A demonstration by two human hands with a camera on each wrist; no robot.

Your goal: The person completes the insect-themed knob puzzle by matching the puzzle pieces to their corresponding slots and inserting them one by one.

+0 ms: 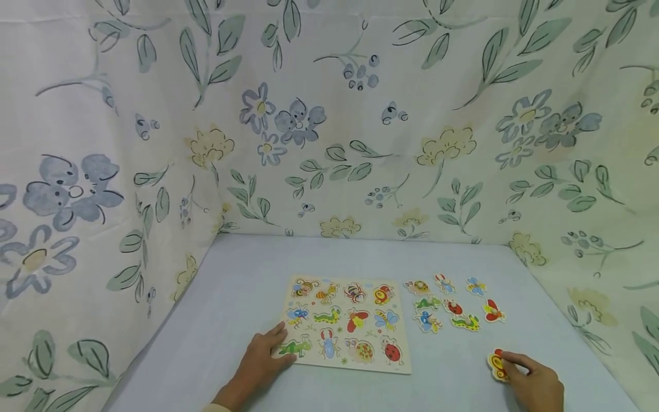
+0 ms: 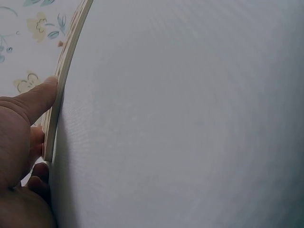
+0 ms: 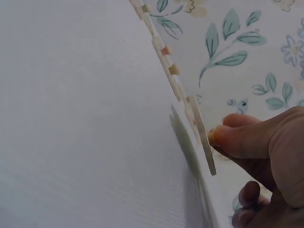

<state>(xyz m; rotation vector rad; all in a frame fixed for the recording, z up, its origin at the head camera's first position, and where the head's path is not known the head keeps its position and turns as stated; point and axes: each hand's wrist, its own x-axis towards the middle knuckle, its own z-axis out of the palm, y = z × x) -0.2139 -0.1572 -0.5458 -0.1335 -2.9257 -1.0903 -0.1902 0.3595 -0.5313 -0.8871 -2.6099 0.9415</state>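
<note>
A wooden puzzle board (image 1: 346, 330) printed with colourful insects lies on the table. My left hand (image 1: 264, 355) holds its near left corner, thumb on the front edge and fingers along the left side; the left wrist view shows the thumb (image 2: 45, 95) against the board's edge. To the right, my right hand (image 1: 538, 384) pinches a yellow butterfly-shaped puzzle piece (image 1: 495, 366) with a red head. In the right wrist view, thumb and finger grip its small knob (image 3: 213, 137), and the piece (image 3: 205, 142) stands just off the table with a shadow under it.
Several loose insect pieces lie right of the board, among them a ladybird (image 1: 453, 307), a green caterpillar (image 1: 465, 323), a red-and-yellow bug (image 1: 494, 311) and a blue-winged dragonfly (image 1: 476, 286). Floral cloth (image 1: 340, 171) hangs behind and at both sides of the white table (image 1: 247, 269).
</note>
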